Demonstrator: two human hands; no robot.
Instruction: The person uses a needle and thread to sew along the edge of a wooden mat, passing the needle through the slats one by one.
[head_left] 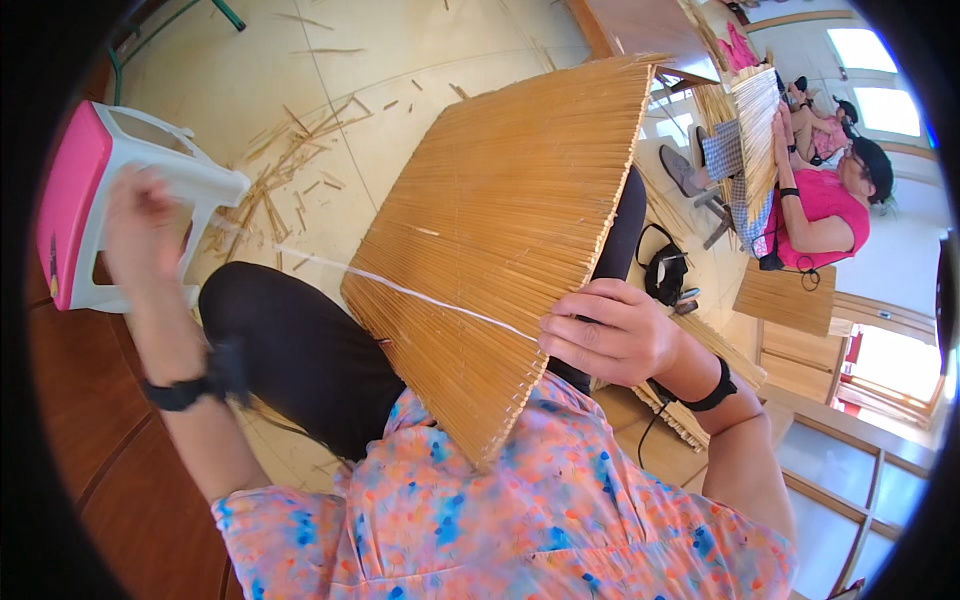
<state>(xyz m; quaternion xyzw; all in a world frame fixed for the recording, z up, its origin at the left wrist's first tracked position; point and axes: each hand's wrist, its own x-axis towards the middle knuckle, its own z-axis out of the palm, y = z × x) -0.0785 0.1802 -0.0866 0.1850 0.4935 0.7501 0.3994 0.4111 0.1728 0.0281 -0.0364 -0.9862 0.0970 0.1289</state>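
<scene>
A flat mat of tightly packed golden straw stalks (pixel 500 200) lies tilted across my lap, with white stitching along its right edge. My right hand (pixel 615 335) is closed on that edge near the lower corner, thumb and fingers pinching it. A white thread (pixel 430 300) comes out of the edge beside my right fingertips and runs taut across the mat to the left. My left hand (pixel 145 225) is raised at the far end of the thread, its curled fingers blurred by motion. Whether a needle is in it does not show.
A pink-topped white plastic stool (pixel 75 205) stands behind my left hand. Loose straw pieces (pixel 275 200) litter the tiled floor. On the right, a person in pink (pixel 825 215) sits holding another straw piece (pixel 756 130). A black bag (pixel 663 268) lies by my right knee.
</scene>
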